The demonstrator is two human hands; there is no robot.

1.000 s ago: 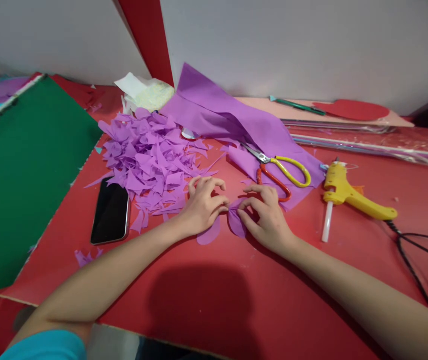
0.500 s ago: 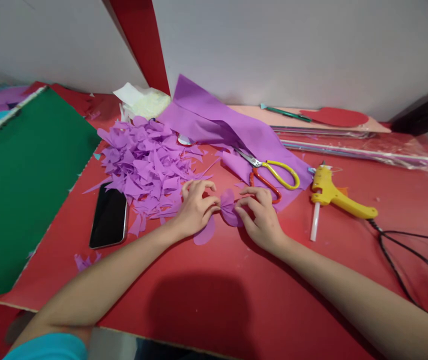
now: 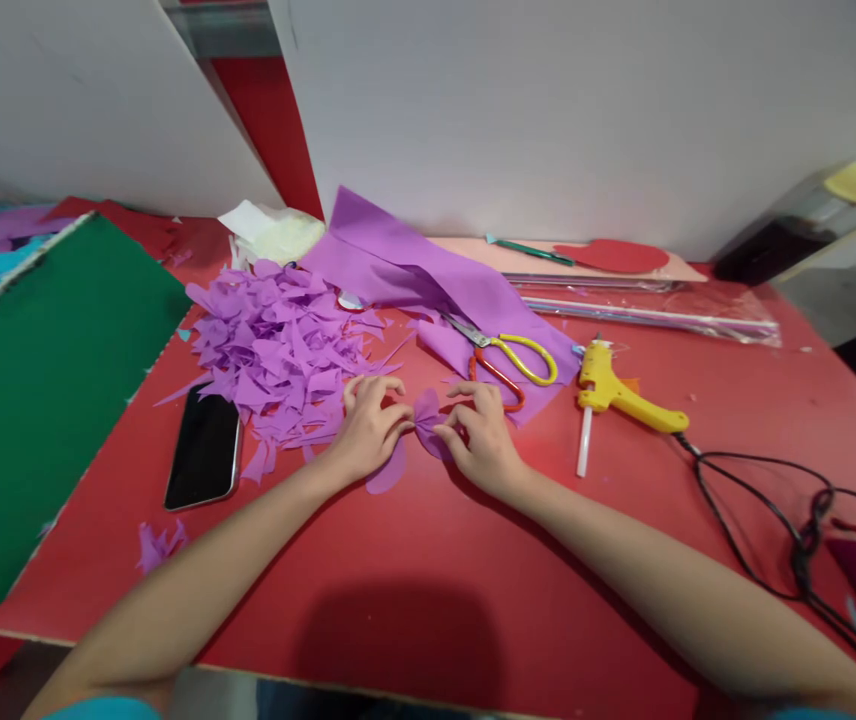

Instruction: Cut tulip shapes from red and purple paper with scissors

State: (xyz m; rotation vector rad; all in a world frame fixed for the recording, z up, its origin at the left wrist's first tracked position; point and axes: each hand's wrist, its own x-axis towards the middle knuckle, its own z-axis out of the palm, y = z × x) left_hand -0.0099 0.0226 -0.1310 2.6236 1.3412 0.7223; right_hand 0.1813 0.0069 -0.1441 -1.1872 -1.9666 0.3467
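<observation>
Between my hands is a purple paper flower (image 3: 428,408) with rounded petals, gathered at its middle. My left hand (image 3: 374,428) pinches its left side with thumb and forefinger. On the other side, my right hand (image 3: 479,436) pinches the flower between thumb and fingertips. A loose purple petal (image 3: 387,472) lies on the red table just under my left hand. Beyond my right hand rest scissors (image 3: 499,350) with one yellow and one red handle, partly on a purple sheet (image 3: 428,250).
A heap of purple paper scraps (image 3: 285,340) lies left of centre, beside a black phone (image 3: 207,447). A green board (image 3: 60,400) covers the left side. To the right are a yellow glue gun (image 3: 615,388), its black cord (image 3: 735,460) and plastic-wrapped sticks (image 3: 660,318).
The camera view has shifted, so the table things appear further left. My right fingertips have closed in on the flower, while my left hand keeps its pinch.
</observation>
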